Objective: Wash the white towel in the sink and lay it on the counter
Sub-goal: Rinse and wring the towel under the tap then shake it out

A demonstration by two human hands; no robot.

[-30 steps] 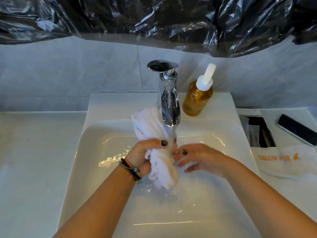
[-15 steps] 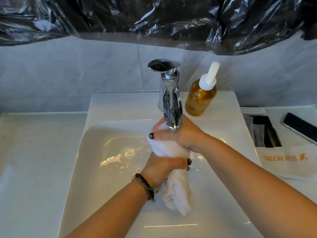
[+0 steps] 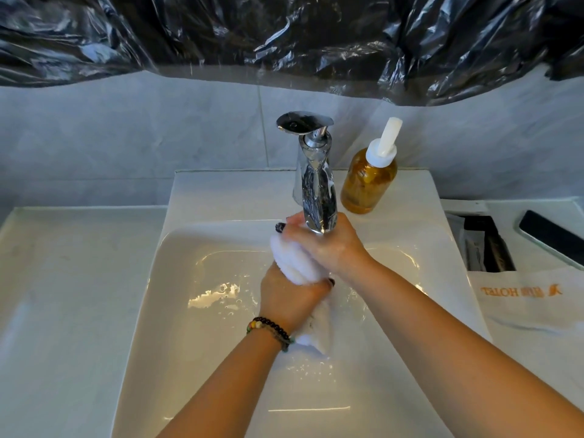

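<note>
Both hands grip the white towel at frame centre: right hand above, left hand below. We judge this stacked hold wrings water into the sink

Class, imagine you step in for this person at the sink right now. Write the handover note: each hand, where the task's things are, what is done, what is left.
Left hand: grips the lower part of the white towel.
Right hand: grips the upper part, just under the faucet spout.
Towel: bunched into a roll, held over the sink basin, which is wet.
Done: towel looks wet and is being wrung or scrubbed.
Left: finish washing, squeeze it out, lay it on the counter.
</note>
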